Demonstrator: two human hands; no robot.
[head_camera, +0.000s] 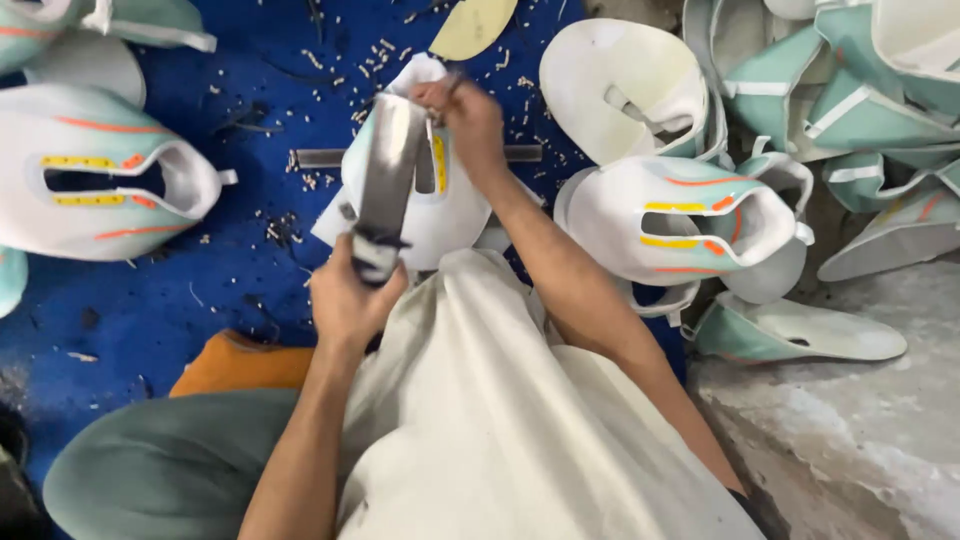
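Observation:
A white and mint shoe upper (445, 205) with a yellow strip lies on the blue mat (200, 300) in front of me. My left hand (350, 300) grips the dark handle of a long flat metal tool (388, 175), whose blade lies over the upper. My right hand (468, 120) is at the upper's far end, with its fingers pinched on a small thin tool held near the upper's top edge. What the fingertips press on is hidden.
A finished upper (100, 170) lies at left, another (690, 215) at right, beside a pile of mint and white pieces (850, 90). A metal bar (325, 157) lies under the work. Small white scraps litter the mat. An orange cushion (240, 365) sits near my knee.

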